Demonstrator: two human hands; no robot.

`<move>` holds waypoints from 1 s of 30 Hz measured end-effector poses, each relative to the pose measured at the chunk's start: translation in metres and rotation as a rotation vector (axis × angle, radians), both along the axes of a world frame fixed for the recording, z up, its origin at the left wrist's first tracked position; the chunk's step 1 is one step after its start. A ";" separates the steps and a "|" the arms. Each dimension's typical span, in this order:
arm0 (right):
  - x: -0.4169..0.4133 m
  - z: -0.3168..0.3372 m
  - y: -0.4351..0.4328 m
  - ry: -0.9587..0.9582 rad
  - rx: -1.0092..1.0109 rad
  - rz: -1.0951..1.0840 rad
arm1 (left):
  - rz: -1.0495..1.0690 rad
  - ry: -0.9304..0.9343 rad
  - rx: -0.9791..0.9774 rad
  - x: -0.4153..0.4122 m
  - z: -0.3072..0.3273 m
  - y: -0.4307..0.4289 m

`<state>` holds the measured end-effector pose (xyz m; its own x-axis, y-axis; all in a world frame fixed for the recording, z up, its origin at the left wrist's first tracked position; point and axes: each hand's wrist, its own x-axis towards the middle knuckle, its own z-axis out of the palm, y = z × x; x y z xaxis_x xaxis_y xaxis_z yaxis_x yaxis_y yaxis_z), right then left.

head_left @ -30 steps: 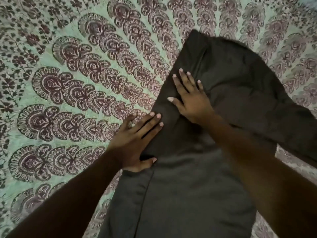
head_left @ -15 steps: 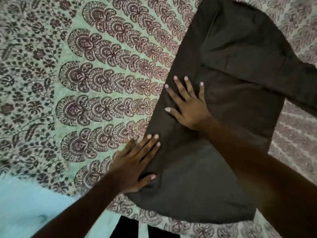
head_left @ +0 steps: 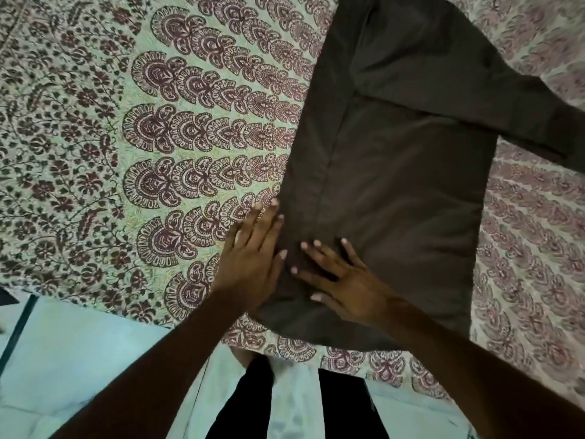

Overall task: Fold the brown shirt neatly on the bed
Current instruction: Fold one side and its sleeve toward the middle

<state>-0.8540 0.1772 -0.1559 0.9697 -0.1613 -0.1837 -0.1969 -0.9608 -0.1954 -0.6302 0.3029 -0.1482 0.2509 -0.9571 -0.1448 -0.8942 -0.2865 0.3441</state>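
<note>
The brown shirt (head_left: 405, 172) lies flat on the bed, its left side folded in along a long crease, one sleeve stretching off to the right edge of the view. My left hand (head_left: 253, 251) lies flat with straight fingers against the shirt's left folded edge near the hem. My right hand (head_left: 338, 277) presses flat on the cloth beside it, fingers spread, close to the lower left corner.
The bed wears a green and maroon patterned cover (head_left: 177, 147). Its near edge (head_left: 104, 307) runs across the lower part of the view, with pale floor (head_left: 79, 359) below it and my dark-trousered legs (head_left: 345, 407) standing against the bed.
Both hands have slid down the shirt's left fold toward the hem and now lie close together. The view has pulled back, showing the bed's edge and the floor.
</note>
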 end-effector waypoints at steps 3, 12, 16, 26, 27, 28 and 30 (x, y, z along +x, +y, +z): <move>0.022 0.007 -0.025 -0.109 -0.014 -0.288 | -0.217 -0.077 0.131 -0.003 -0.017 -0.008; 0.055 -0.023 -0.058 -0.008 -0.051 -0.152 | -0.173 0.013 0.165 -0.051 -0.001 0.066; 0.011 -0.015 -0.039 -0.052 0.079 -0.061 | -0.038 0.131 -0.018 -0.049 0.011 0.040; -0.071 0.022 -0.163 -0.455 0.318 -0.849 | -0.081 0.098 -0.071 -0.088 0.019 -0.192; -0.080 0.026 -0.184 -0.474 0.345 -0.921 | -0.094 0.086 -0.047 -0.098 0.020 -0.220; -0.089 0.027 -0.202 -0.499 0.385 -0.992 | -0.106 0.068 -0.023 -0.107 0.020 -0.245; -0.110 0.031 -0.244 -0.585 0.479 -1.150 | -0.142 0.028 0.007 -0.129 0.023 -0.299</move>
